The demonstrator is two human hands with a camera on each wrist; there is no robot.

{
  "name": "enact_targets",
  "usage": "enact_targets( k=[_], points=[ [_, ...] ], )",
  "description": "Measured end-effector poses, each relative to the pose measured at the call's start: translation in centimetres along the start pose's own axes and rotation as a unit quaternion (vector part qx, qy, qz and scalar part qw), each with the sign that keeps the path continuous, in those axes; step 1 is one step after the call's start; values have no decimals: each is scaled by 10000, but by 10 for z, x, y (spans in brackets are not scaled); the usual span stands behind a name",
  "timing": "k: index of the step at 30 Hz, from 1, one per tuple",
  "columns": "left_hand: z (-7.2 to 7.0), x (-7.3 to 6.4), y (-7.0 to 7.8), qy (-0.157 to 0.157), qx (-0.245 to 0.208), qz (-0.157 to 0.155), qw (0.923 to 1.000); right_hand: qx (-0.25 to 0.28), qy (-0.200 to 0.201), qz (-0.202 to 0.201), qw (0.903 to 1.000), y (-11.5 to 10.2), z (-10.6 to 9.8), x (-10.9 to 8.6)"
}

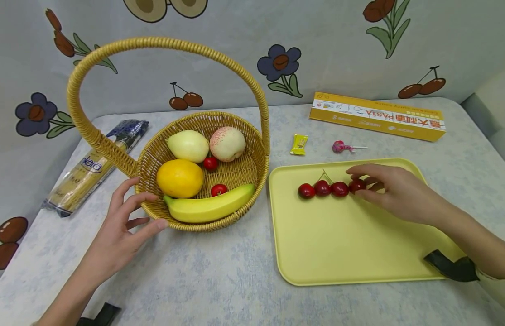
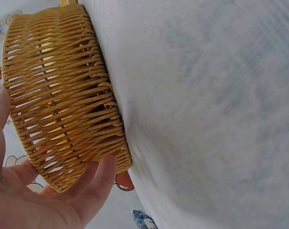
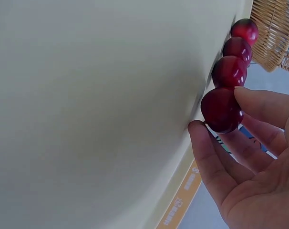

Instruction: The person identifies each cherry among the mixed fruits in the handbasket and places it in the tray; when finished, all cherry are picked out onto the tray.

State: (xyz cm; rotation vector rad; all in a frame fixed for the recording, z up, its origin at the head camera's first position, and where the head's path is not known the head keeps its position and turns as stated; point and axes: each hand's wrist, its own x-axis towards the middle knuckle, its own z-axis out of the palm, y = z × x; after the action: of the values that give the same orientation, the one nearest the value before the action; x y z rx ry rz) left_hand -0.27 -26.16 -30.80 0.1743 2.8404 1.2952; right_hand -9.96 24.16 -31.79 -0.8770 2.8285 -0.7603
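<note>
My right hand (image 1: 403,192) pinches a dark red cherry (image 3: 221,109) between thumb and fingers, over the upper part of a yellow tray (image 1: 334,253). This cherry sits at the right end of a row of cherries (image 1: 322,188), two of them with a green stem. My left hand (image 1: 117,231), fingers spread, rests against the outside of a wicker basket (image 2: 63,95), its thumb by the rim. Inside the basket lie a banana (image 1: 211,206), a yellow mango-like fruit (image 1: 180,178), a pale green pear (image 1: 189,146), a peach (image 1: 228,144) and two small red fruits (image 1: 210,163).
A bag of pasta (image 1: 87,176) lies left of the basket, partly behind its tall handle (image 1: 166,43). Behind the tray are a yellow-wrapped candy (image 1: 299,144), a pink lollipop (image 1: 339,146) and a long pasta box (image 1: 376,116). Patterned cloth (image 1: 232,54) rises at the back.
</note>
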Motion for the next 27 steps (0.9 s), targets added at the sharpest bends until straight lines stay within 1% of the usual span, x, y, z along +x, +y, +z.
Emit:
enact_targets(
  k=[4, 9, 16, 22, 27],
  points=[
    [0, 0, 0, -5, 4, 10, 10000, 43, -68, -11, 10000, 2, 1, -1],
    [0, 1, 1, -30, 25, -58, 10000, 72, -126, -6, 9999, 4, 0, -2],
    [0, 1, 1, -34, 70, -82, 9999, -147, 53, -202, 9997, 0, -2, -3],
    [-1, 0, 0, -19, 67, -47, 10000, -195, 84, -136, 9997, -5, -5, -4],
    [-1, 0, 0, -17, 68, -24, 10000, -367, 171, -83, 9991, -9, -8, -5]
  ],
)
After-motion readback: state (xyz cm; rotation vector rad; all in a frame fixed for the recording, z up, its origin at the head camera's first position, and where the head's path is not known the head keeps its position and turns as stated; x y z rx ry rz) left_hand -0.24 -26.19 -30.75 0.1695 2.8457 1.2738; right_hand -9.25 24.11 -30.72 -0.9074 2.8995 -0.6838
